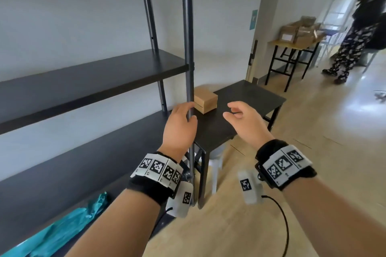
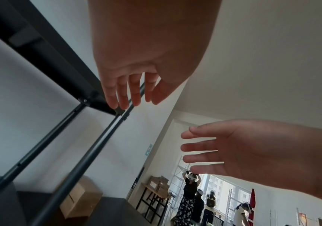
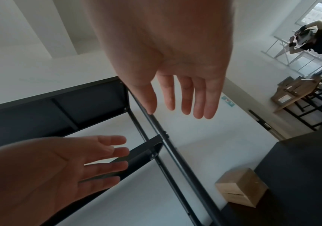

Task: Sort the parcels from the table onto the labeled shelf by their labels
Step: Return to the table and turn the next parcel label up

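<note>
- Brown cardboard parcel box: sitting on low black square table, just beside tall black metal shelf.
- Left hand: reaching out near the shelf's upright pole, fingers relaxed, gripping nothing.
- Right hand: hovering above the table, fingers spread loosely, holding nothing.

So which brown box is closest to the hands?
The single cardboard box on the black table, just beyond both open hands. The other boxes are piled on the wooden table far across the room.
</note>
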A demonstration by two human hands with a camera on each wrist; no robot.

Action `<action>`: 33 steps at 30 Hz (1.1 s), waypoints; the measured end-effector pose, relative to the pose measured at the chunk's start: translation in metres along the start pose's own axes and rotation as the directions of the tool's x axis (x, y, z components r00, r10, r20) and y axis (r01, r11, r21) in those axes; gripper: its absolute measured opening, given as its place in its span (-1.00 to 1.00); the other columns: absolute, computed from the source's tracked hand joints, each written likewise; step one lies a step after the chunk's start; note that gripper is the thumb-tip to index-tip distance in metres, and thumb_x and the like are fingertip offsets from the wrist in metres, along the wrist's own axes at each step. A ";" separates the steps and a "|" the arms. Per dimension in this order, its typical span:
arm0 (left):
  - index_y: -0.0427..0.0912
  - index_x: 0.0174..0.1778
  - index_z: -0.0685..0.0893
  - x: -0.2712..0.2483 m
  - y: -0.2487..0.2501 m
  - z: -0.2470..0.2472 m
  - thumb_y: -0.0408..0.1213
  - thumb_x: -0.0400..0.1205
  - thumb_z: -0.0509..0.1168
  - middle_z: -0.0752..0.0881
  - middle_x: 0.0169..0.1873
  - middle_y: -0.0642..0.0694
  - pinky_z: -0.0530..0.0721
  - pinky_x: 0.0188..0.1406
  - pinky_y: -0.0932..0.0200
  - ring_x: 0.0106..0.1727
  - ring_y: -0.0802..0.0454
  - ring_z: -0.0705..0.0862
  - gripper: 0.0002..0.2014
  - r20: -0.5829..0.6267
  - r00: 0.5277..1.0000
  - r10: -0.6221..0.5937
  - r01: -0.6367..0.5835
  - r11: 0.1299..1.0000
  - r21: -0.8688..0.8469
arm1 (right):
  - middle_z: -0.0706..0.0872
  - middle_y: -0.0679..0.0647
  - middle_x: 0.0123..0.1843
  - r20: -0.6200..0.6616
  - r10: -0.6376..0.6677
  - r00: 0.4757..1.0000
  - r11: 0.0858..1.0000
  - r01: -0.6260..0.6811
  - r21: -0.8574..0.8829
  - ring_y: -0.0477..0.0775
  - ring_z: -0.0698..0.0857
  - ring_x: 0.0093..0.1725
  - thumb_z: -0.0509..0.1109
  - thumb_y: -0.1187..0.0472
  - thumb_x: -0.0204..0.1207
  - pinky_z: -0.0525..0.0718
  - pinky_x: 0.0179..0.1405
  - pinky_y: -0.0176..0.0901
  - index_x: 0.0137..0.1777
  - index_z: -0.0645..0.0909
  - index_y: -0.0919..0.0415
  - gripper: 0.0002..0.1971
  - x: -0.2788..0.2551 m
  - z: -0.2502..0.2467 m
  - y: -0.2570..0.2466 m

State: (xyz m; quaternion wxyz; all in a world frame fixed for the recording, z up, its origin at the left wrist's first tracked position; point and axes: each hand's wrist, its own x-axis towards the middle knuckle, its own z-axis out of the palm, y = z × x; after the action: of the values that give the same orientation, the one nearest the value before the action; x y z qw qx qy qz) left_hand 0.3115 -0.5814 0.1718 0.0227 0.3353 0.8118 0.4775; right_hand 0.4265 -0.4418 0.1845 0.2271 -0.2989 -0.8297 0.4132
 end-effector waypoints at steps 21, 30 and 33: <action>-0.08 0.57 0.52 0.251 -0.047 0.184 -0.34 0.72 0.18 0.60 0.47 -0.12 0.53 0.29 0.14 0.44 -0.10 0.59 -0.55 0.120 0.968 -0.222 0.224 0.975 -0.001 | 0.59 0.07 0.43 0.044 0.156 0.987 0.978 -0.148 -0.147 0.04 0.61 0.34 0.33 0.04 0.65 0.51 0.19 -0.19 0.54 0.46 0.06 -0.53 0.279 -0.013 0.122; -0.07 0.59 0.47 0.317 -0.087 0.231 -0.34 0.72 0.19 0.51 0.52 -0.15 0.61 0.40 -0.03 0.45 -0.13 0.58 -0.53 0.069 0.920 -0.386 0.384 0.923 0.042 | 0.57 0.15 0.47 0.195 0.160 0.968 0.977 -0.127 -0.172 0.12 0.58 0.42 0.35 0.06 0.64 0.51 0.31 -0.09 0.55 0.45 0.10 -0.51 0.377 0.012 0.161; -0.07 0.60 0.46 0.342 -0.107 0.250 -0.35 0.71 0.20 0.49 0.54 -0.14 0.61 0.29 0.08 0.46 -0.12 0.58 -0.52 0.028 0.888 -0.460 0.458 0.888 0.045 | 0.56 0.15 0.48 0.279 0.137 0.951 0.979 -0.088 -0.182 0.13 0.57 0.44 0.34 0.07 0.64 0.50 0.37 -0.05 0.57 0.44 0.10 -0.50 0.420 0.025 0.176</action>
State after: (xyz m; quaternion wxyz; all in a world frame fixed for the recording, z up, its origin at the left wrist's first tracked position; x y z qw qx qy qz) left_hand 0.0802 -0.2320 0.0479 0.1441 0.1435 0.8762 0.4370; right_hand 0.1630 -0.0839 0.0809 0.0534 -0.3000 -0.8673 0.3936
